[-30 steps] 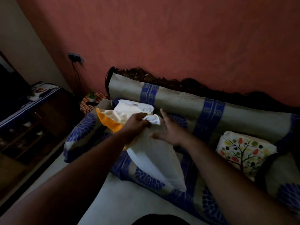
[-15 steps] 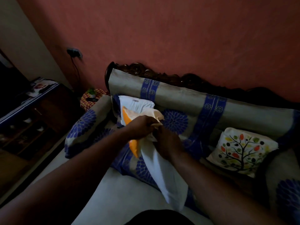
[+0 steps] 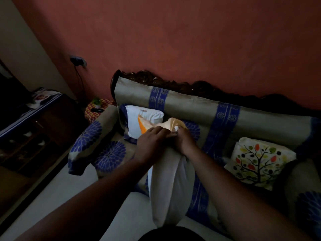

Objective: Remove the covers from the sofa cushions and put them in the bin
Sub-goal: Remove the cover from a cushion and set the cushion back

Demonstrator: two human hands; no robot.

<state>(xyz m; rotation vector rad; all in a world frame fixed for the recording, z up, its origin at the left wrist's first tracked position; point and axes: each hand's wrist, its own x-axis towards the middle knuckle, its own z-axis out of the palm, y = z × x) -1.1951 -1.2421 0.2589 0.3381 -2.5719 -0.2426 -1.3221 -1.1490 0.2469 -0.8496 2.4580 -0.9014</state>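
A white cushion insert (image 3: pixel 171 192) hangs long and narrow over the sofa's front edge, its top bunched between my hands. My left hand (image 3: pixel 150 145) grips the cream and orange cover (image 3: pixel 175 123) gathered at that top end. My right hand (image 3: pixel 185 140) grips the insert's upper end, a white corner poking out above its fingers. Behind them a bare white cushion (image 3: pixel 139 119) leans against the sofa back. A cushion still in its tree-print cover (image 3: pixel 258 160) lies on the seat to the right. No bin is in view.
The sofa (image 3: pixel 191 105) has a grey and blue patterned throw, a carved dark wooden back and a padded left armrest (image 3: pixel 90 141). A dark wooden cabinet (image 3: pixel 31 129) stands at the left, a small patterned stool (image 3: pixel 97 108) in the corner. Pale floor lies in front.
Both hands have come together on the cushion's top end and the insert now hangs straighter down. The orange and cream cover has bunched up above my hands, and the view shifted slightly.
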